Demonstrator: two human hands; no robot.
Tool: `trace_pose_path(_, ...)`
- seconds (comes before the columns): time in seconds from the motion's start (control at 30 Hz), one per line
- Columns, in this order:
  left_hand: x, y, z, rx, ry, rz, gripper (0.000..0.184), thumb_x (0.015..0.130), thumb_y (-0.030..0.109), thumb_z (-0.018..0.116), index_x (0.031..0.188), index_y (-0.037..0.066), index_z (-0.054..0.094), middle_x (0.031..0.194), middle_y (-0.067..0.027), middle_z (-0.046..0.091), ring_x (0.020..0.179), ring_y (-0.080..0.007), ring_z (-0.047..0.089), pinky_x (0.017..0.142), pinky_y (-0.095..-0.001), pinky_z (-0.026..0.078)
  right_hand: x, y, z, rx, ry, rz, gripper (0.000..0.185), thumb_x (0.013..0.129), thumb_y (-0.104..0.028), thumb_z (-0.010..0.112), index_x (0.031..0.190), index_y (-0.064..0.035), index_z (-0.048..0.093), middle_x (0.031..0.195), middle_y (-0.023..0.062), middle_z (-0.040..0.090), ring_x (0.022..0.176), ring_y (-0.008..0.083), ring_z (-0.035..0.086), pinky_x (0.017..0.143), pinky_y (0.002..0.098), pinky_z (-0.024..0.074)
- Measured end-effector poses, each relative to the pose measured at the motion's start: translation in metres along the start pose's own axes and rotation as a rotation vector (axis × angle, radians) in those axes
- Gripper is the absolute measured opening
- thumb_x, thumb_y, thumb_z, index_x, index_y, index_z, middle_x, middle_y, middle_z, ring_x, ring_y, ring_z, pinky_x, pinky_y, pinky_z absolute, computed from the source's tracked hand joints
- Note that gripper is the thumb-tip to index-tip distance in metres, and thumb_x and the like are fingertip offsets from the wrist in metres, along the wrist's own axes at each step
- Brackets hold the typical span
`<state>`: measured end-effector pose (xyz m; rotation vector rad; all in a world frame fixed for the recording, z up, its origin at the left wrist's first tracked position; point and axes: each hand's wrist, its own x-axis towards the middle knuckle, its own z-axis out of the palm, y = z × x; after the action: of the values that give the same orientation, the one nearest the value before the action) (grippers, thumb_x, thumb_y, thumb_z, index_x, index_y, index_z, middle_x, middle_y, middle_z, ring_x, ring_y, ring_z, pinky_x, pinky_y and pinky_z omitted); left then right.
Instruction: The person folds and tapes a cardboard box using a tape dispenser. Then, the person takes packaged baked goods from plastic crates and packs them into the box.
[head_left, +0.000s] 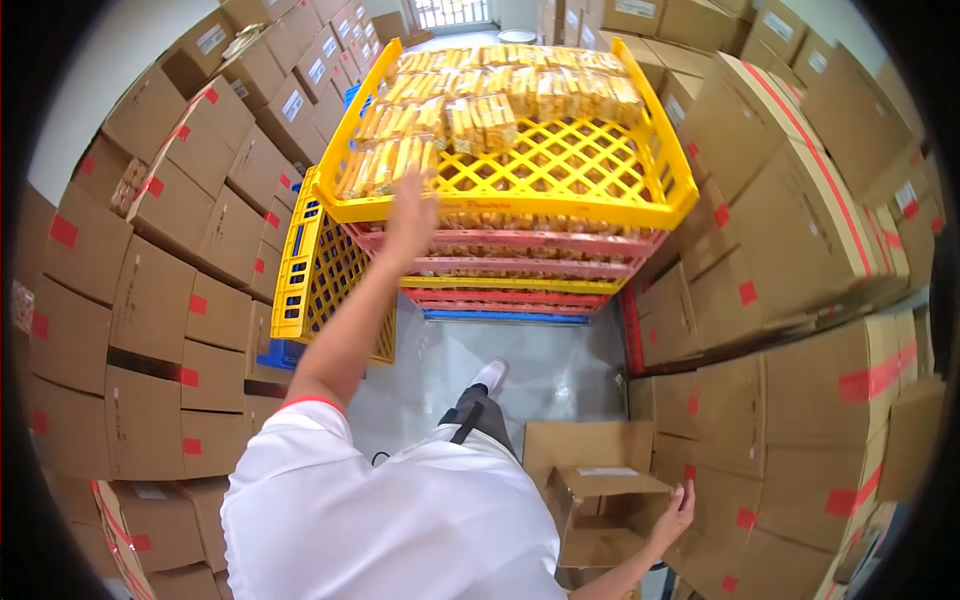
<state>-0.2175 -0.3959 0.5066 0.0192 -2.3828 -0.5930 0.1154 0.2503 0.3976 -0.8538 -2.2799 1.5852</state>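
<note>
My left hand (pixel 410 215) reaches over the near left rim of the top yellow crate (pixel 520 207), its fingers by a clear bag of yellow sticks (pixel 390 165); motion smears the fingers. More bags of yellow sticks (pixel 510 82) lie in rows across the back and left of the crate, and its lattice floor shows at the front right. Low at the right, my right hand (pixel 678 515) is at the flap edge of an open cardboard box (pixel 600 485), fingers bent and close together. Whether they grip the flap is hard to tell.
Red, yellow and blue crates (pixel 520 268) are stacked under the top one. An empty yellow crate (pixel 315 270) stands on its side to their left. Taped cardboard boxes (pixel 150 300) wall the left, and more boxes (pixel 780 220) rise on the right. Grey floor (pixel 430 360) lies between.
</note>
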Motion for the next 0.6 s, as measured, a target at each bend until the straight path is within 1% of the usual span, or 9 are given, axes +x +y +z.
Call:
trace_pose_path(0.03,0.029,-0.033,-0.019,0.009,-0.035,-0.161,0.037,0.096,0.010,0.060,0.131,0.000,0.060,0.136,-0.0272,0.057,0.130,-0.0426,0.051,0.114,-0.0495,0.038,0.011,-0.032,0.024,-0.012,-0.012,-0.011,0.045,0.107,-0.020,0.057,0.143,0.0069,0.054,0.131,0.0187,0.064,0.117,0.0220,0.064,0.103,0.0344,0.0522)
trace_pose_path(0.07,0.043,-0.090,-0.018,0.092,0.084,-0.085,0.036,0.096,0.011,0.059,0.131,0.001,0.061,0.132,-0.0275,0.059,0.128,-0.0436,0.052,0.112,-0.0508,0.039,0.023,-0.063,0.054,0.039,-0.050,-0.080,0.044,0.107,-0.019,0.056,0.143,0.0072,0.053,0.132,0.0189,0.064,0.119,0.0227,0.063,0.105,0.0356,0.0516)
trace_pose_path(0.17,0.071,-0.168,-0.045,0.217,-0.021,-0.194,0.038,0.100,0.022,0.061,0.131,0.001,0.062,0.138,-0.0281,0.057,0.128,-0.0429,0.053,0.112,-0.0502,0.040,0.052,-0.166,0.165,0.120,-0.186,-0.182,0.042,0.108,-0.015,0.054,0.143,0.0081,0.052,0.134,0.0202,0.063,0.123,0.0242,0.062,0.108,0.0373,0.0499)
trace_pose_path(0.2,0.073,-0.178,-0.043,0.221,-0.030,-0.213,0.038,0.100,0.022,0.061,0.131,0.001,0.062,0.138,-0.0281,0.057,0.128,-0.0429,0.053,0.112,-0.0502,0.040,0.056,-0.209,0.210,0.125,-0.263,-0.228,0.040,0.108,-0.014,0.053,0.142,0.0078,0.053,0.133,0.0195,0.064,0.123,0.0233,0.062,0.108,0.0363,0.0494)
trace_pose_path(0.27,0.076,-0.172,-0.044,0.157,-0.380,-0.476,0.045,0.098,0.032,0.065,0.130,0.001,0.064,0.146,-0.0286,0.051,0.131,-0.0426,0.051,0.114,-0.0491,0.039,0.055,-0.287,0.302,0.149,-0.435,-0.336,0.038,0.108,-0.011,0.053,0.141,0.0074,0.056,0.131,0.0174,0.066,0.123,0.0213,0.063,0.107,0.0336,0.0484)
trace_pose_path(0.33,0.077,-0.142,-0.051,0.224,-0.352,-0.440,0.049,0.096,0.035,0.068,0.131,0.000,0.064,0.149,-0.0278,0.049,0.134,-0.0430,0.049,0.115,-0.0488,0.038,0.061,-0.335,0.386,0.115,-0.585,-0.516,0.036,0.103,-0.008,0.059,0.137,0.0024,0.061,0.127,0.0154,0.069,0.118,0.0188,0.064,0.103,0.0325,0.0492)
trace_pose_path(0.5,0.082,-0.158,-0.051,0.154,-0.215,-0.430,0.071,0.088,0.039,0.080,0.143,0.001,0.056,0.153,-0.0305,0.042,0.141,-0.0456,0.042,0.115,-0.0492,0.038,0.058,-0.417,0.571,-0.107,-0.848,-0.775,0.052,0.101,-0.036,0.062,0.137,0.0028,0.061,0.130,0.0243,0.064,0.115,0.0362,0.065,0.096,0.0418,0.0511)
trace_pose_path(0.53,0.082,-0.158,-0.052,0.099,-0.243,-0.432,0.088,0.087,0.041,0.080,0.154,0.002,0.040,0.150,-0.0307,0.047,0.141,-0.0440,0.046,0.114,-0.0476,0.040,0.063,-0.418,0.602,-0.208,-0.831,-0.767,0.059,0.101,-0.045,0.058,0.135,0.0033,0.061,0.129,0.0255,0.065,0.115,0.0392,0.065,0.096,0.0447,0.0507)
trace_pose_path(0.6,0.082,-0.146,-0.050,-0.004,-0.270,-0.577,0.096,0.086,0.044,0.080,0.157,0.002,0.031,0.147,-0.0307,0.051,0.137,-0.0437,0.051,0.113,-0.0474,0.042,0.066,-0.413,0.650,-0.311,-0.825,-0.760,0.066,0.101,-0.054,0.055,0.132,0.0039,0.062,0.127,0.0267,0.065,0.115,0.0422,0.064,0.096,0.0477,0.0504)
